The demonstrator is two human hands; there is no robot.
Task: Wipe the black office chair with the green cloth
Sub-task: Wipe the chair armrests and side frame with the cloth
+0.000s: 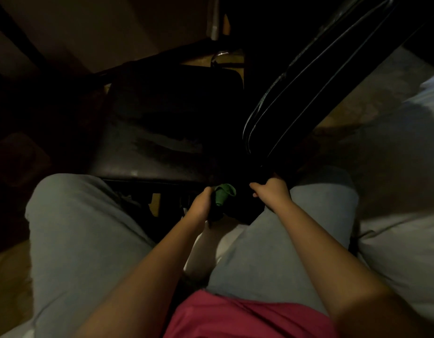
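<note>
Below the near edge of the black padded office chair (157, 132), the left hand (198, 204) clutches the crumpled green cloth (224, 194). Close beside it, the right hand (272, 189) grips the lower end of the tilted backrest (308, 89), hemmed between grey-trousered knees (71, 215).

Green cloth (225, 194), black chair (162, 132) (glossy), grey trousers (84, 240), red top (235, 315)

Chair seat (147, 132) ahead, backrest (308, 93) right of it, cloth (224, 195) just before the seat's near edge.

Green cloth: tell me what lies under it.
The left hand grips the green cloth below the seat edge of the black chair. Beneath it only shadow shows; what it covers cannot be told.
</note>
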